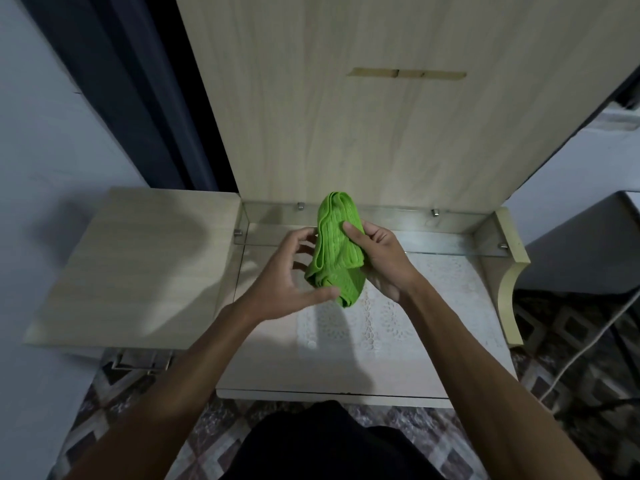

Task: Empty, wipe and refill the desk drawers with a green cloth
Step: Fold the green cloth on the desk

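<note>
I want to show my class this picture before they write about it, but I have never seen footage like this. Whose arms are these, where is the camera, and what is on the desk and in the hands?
There is no machine here. A person wears a wide-angle camera on the head, looking forward and down, so the two bare arms reaching in from the bottom are the wearer's own. This is the only picture.

The right hand grips a folded green cloth, with the thumb pressed on its front. The left hand touches the cloth's other side with loosely spread fingers; whether it truly grips is hard to tell.

Below the hands is a pale wooden desk covered by a white lace mat. A low glass rail runs along its back, before a tall wooden panel. A lower side shelf sits to the left. No open drawer is visible.
</note>
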